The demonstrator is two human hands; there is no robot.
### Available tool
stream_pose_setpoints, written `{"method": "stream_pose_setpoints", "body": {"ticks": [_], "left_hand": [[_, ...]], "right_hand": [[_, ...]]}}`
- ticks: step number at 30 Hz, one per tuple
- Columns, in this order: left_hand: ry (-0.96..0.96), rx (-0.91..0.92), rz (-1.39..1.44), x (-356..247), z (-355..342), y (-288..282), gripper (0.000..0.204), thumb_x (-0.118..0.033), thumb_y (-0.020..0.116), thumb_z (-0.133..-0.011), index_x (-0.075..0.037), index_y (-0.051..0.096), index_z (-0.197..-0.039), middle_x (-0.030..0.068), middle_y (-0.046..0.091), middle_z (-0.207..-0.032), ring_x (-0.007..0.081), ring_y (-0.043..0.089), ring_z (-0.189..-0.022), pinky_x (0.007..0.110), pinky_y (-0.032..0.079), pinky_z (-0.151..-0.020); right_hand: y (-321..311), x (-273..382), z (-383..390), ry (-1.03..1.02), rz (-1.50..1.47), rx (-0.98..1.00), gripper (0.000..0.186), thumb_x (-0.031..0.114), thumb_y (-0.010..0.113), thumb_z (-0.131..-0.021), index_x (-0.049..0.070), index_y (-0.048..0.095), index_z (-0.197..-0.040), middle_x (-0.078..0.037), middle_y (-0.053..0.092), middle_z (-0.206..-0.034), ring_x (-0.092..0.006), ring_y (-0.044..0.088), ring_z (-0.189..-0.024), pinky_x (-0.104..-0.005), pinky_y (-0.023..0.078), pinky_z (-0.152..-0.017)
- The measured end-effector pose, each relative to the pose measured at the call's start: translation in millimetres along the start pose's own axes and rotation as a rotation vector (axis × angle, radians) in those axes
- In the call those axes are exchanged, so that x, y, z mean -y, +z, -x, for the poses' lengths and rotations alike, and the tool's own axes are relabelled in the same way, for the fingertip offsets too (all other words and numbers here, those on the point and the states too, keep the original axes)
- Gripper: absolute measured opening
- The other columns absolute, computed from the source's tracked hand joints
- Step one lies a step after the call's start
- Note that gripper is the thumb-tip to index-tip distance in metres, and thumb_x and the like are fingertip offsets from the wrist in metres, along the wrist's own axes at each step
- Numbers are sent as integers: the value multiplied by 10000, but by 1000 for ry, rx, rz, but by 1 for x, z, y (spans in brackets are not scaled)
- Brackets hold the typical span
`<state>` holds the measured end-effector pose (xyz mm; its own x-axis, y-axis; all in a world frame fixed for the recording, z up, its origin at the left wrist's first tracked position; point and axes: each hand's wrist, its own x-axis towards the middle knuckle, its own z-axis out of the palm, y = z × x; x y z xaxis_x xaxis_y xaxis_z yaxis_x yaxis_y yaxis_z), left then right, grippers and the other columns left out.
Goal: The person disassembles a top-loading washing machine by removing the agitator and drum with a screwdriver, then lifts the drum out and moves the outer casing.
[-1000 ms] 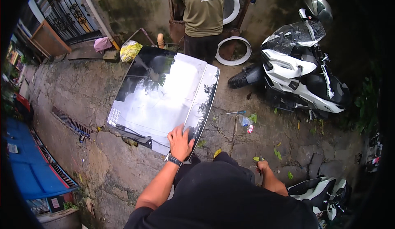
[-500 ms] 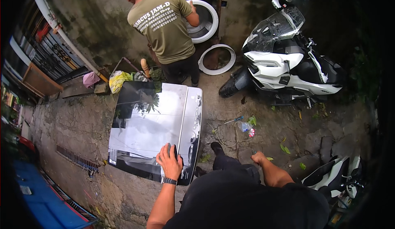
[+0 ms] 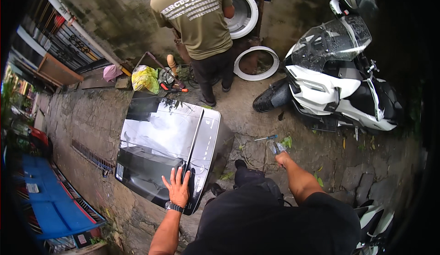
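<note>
The appliance [image 3: 151, 131] stood on cracked concrete [image 3: 98, 117], ahead and left of the wearer. Open ground extended from its left edge to a drain grate [image 3: 90, 156]; at right, a pale cable [image 3: 250, 164] and a screwdriver [image 3: 266, 137] lay between it and a white motorcycle [image 3: 316, 87]. A co-worker [image 3: 195, 21] stood just beyond its far edge. The glossy top reflected sky. The left hand [image 3: 178, 191] rested there, flat, fingers spread; the right hand [image 3: 283, 159] was curled, seemingly around a slim dark object [image 3: 276, 148].

Wht mtrbike [image 3: 316, 89]; yel bag [image 3: 145, 79] nr wall [image 3: 123, 23].
</note>
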<state>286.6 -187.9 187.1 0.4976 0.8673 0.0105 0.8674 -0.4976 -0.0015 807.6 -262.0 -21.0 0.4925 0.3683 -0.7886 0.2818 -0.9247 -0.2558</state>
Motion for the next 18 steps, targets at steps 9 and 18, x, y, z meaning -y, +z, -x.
{"method": "stream_pose_setpoints", "body": {"ticks": [9,18], "left_hand": [[-64,-33,33,-9,-8,12,402,-117,549,-928,-170,602,-1323,72,337,-1615,380,273,-1500,786,151,-1121],[-102,-59,-27,13,1,-63,366,-167,565,-905,-169,681,-1252,64,354,-1622,387,289,-1493,775,186,-1111]], "right_hand": [[-12,17,-39,-77,1,20,267,159,590,-775,-84,689,-820,-208,698,-712,-311,686,-587,-446,533,-576],[20,-4,2,-15,-14,144,207,138,665,-842,-51,650,-923,-139,618,-729,-249,587,-521,-393,447,-439]]}}
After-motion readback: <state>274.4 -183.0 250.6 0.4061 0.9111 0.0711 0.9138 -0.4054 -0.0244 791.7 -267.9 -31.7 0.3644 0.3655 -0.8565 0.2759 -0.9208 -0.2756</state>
